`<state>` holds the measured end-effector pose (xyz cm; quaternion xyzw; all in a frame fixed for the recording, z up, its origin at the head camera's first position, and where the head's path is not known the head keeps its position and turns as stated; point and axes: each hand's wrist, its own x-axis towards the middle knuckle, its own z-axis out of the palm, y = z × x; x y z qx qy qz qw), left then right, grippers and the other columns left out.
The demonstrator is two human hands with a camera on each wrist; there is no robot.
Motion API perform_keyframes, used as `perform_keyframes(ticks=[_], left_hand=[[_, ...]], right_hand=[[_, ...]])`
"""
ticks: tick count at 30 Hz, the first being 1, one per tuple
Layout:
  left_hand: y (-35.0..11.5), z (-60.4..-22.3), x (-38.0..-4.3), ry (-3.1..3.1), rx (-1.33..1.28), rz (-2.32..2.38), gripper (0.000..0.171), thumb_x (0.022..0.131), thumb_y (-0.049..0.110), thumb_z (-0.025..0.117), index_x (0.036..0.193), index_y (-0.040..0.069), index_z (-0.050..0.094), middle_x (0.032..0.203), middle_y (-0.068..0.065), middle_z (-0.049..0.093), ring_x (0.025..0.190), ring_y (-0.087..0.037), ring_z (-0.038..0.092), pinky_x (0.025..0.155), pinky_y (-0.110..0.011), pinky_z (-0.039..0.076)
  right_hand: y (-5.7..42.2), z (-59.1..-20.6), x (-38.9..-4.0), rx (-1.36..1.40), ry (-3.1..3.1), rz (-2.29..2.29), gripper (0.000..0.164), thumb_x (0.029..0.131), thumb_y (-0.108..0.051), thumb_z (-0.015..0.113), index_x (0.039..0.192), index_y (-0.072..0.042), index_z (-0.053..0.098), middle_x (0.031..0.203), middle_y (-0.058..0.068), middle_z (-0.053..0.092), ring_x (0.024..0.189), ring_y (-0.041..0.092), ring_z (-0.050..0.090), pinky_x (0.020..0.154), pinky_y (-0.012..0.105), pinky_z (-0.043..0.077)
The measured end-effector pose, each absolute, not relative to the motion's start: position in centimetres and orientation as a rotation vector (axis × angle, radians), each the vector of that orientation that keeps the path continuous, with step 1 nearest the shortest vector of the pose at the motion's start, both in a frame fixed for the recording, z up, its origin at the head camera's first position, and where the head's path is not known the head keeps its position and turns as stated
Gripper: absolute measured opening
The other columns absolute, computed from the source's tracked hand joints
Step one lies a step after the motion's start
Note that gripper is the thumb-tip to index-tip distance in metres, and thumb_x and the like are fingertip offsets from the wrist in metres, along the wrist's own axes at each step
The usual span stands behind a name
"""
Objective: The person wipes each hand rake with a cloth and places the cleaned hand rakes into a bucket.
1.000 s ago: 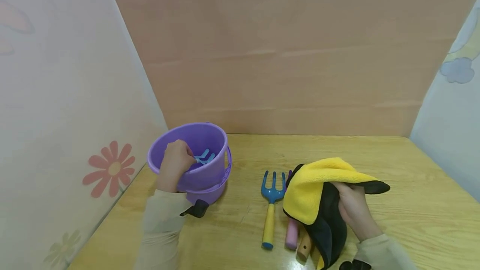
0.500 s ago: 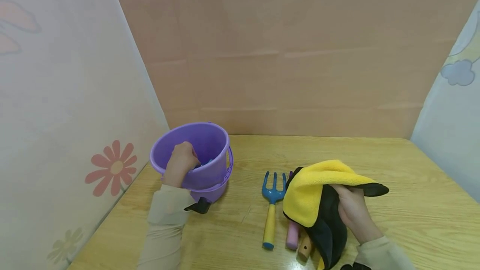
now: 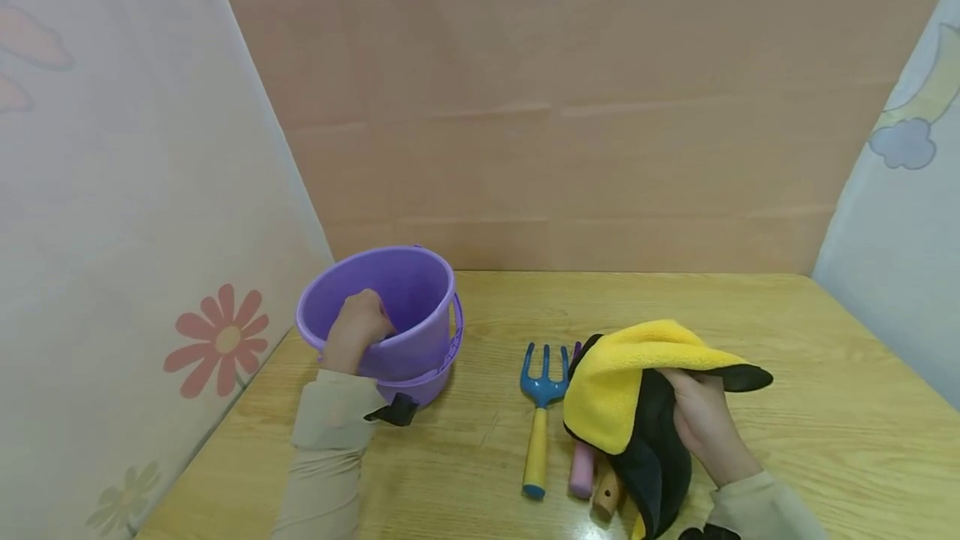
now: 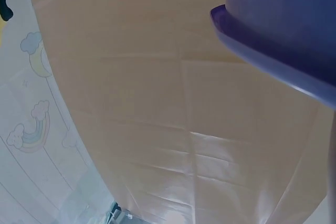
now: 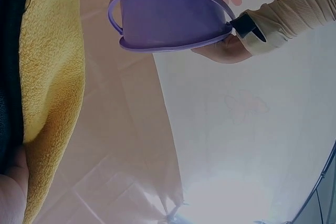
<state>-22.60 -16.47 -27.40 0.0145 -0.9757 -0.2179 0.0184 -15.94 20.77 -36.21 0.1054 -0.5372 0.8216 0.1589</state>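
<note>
My left hand (image 3: pixel 358 325) reaches over the near rim into a purple bucket (image 3: pixel 412 352), its knuckles bent and its fingertips hidden inside. Whatever those fingers touch cannot be seen. My right hand (image 3: pixel 703 419) grips a yellow and black cloth (image 3: pixel 622 394), thumb on the dark side, and the cloth droops to the left. Under and beside the cloth lie tool handles, one pink (image 3: pixel 582 470) and one wooden (image 3: pixel 606 492); their upper parts are mostly covered. Left of them lies a hand fork (image 3: pixel 538 423) with blue tines and a yellow handle.
The wooden table (image 3: pixel 465 473) meets a brown paper backdrop (image 3: pixel 570 148) at the rear. A patterned wall (image 3: pixel 187 190) stands close on the bucket's left, another on the far right. The bucket's purple handle (image 3: pixel 456 336) hangs down its right side.
My left hand has gone lower into the bucket. A light blue pronged thing seen beside its fingers one second ago is out of sight. The right hand and cloth have stayed nearly still.
</note>
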Motion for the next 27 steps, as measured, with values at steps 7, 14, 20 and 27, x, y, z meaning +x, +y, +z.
perform_keyframes(ticks=[7, 14, 20, 27], left_hand=[[-16.3, -27.2, -22.7, -3.045, 0.101, -0.612, 0.009, 0.068, 0.009, 0.066, 0.072, 0.002, 0.062, 0.084, -0.016, 0.064, 0.082, -0.034, 0.06, 0.069, -0.049, 0.047], [-16.0, -27.2, -22.8, -2.908, 0.136, -0.6, 0.01, 0.073, 0.015, 0.063, 0.075, 0.006, 0.067, 0.081, -0.01, 0.065, 0.079, -0.031, 0.061, 0.064, -0.048, 0.047], [-15.3, -27.0, -21.9, -2.558, 0.107, -0.683, 0.017, 0.081, 0.016, 0.058, 0.086, 0.004, 0.068, 0.085, -0.011, 0.067, 0.08, -0.033, 0.061, 0.066, -0.047, 0.045], [-12.4, -27.0, -19.9, -2.107, -0.135, -0.693, 0.01, 0.081, 0.008, 0.059, 0.076, 0.001, 0.065, 0.071, -0.011, 0.064, 0.065, -0.029, 0.059, 0.059, -0.042, 0.044]], right_hand=[[20.8, -36.2, -16.0, 0.322, -1.529, 2.349, 0.024, 0.091, 0.004, 0.051, 0.098, -0.014, 0.066, 0.096, -0.008, 0.064, 0.09, 0.004, 0.057, 0.079, 0.016, 0.045], [20.8, -36.3, -15.9, 0.311, -1.532, 2.362, 0.023, 0.091, 0.002, 0.051, 0.098, -0.015, 0.065, 0.097, -0.008, 0.063, 0.09, 0.003, 0.057, 0.079, 0.016, 0.045], [20.5, -36.2, -16.0, 0.29, -1.559, 2.365, 0.021, 0.091, 0.0, 0.053, 0.098, -0.016, 0.064, 0.097, -0.009, 0.062, 0.09, 0.003, 0.057, 0.079, 0.016, 0.045], [20.4, -36.4, -15.9, 0.269, -1.563, 2.358, 0.022, 0.091, 0.002, 0.053, 0.097, -0.016, 0.065, 0.096, -0.009, 0.063, 0.09, 0.003, 0.057, 0.079, 0.016, 0.045]])
